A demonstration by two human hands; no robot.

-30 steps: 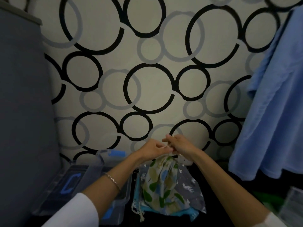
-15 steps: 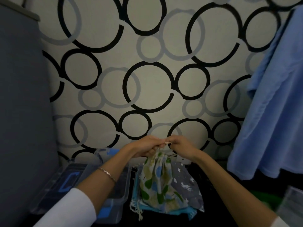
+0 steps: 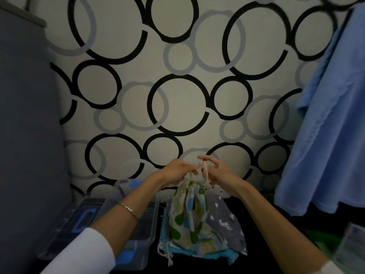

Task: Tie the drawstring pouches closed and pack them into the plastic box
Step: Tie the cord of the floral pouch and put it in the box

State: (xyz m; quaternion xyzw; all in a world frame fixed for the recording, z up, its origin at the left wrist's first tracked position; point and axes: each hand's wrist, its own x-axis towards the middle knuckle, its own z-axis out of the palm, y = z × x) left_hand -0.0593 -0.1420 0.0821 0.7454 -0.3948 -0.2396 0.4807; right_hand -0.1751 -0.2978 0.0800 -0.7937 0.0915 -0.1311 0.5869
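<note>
Wall (image 3: 177,56) with black and grey ring pattern filled most of your view. Flat grey panel (image 3: 25,135) stood at far left. Light blue cloth (image 3: 325,135) hung down the right side.

Clear plastic box with blue latches (image 3: 142,242) sat open on the dark desk (image 3: 256,244), under your left forearm and just left of the pouches.

White fabric pouch with green, blue and yellow blotches (image 3: 187,220) stood upright, its neck gathered, on top of a flat grey pouch with white animal print (image 3: 225,224) and a turquoise pouch (image 3: 197,256) at the bottom of the pile.

Your left hand (image 3: 175,171) was above the gathered neck, fingers curled and pinching the cream drawstring cord (image 3: 205,171). Your right hand (image 3: 219,175) was close beside it, nearly touching; the cord looped over its lower fingers, which held it, and the upper fingers were spread loose.

Thin silver bracelet (image 3: 130,210) sat on your left wrist.
</note>
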